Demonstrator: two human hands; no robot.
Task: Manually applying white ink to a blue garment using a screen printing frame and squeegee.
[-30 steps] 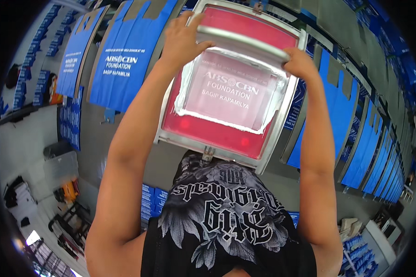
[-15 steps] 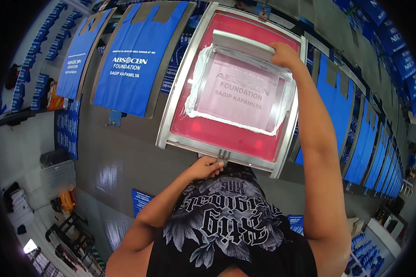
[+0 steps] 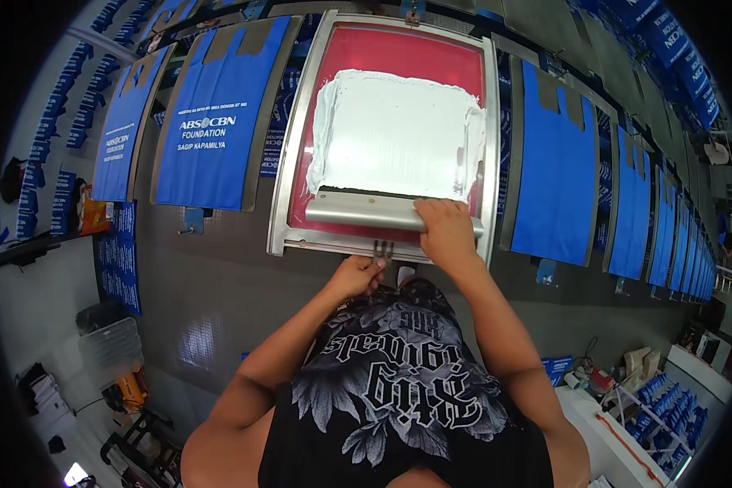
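Note:
A silver-framed printing screen (image 3: pixel 285 191) with red mesh (image 3: pixel 386 50) lies before me. White ink (image 3: pixel 394 130) covers the middle of the mesh in a broad layer with ragged, thicker sides. Across the near end of the ink lies a metal-handled squeegee (image 3: pixel 366 213). My right hand (image 3: pixel 449 232) is closed over the right part of its handle. At the screen's near edge, my left hand (image 3: pixel 361 275) pinches a small metal bracket (image 3: pixel 384 250) fixed to the frame. Whatever lies under the screen is hidden by the ink.
Blue bags on flat boards stand in a row: two printed ones (image 3: pixel 207 122) to the left, plain ones (image 3: pixel 551 171) to the right. More blue bags (image 3: pixel 49 175) hang along the left wall. A clear plastic bin (image 3: pixel 110 351) sits at lower left, a white table (image 3: pixel 602 435) at lower right.
My right hand has drawn the squeegee from the far end of the screen to the near end. White ink now covers the window where print showed through. My left hand keeps its hold.

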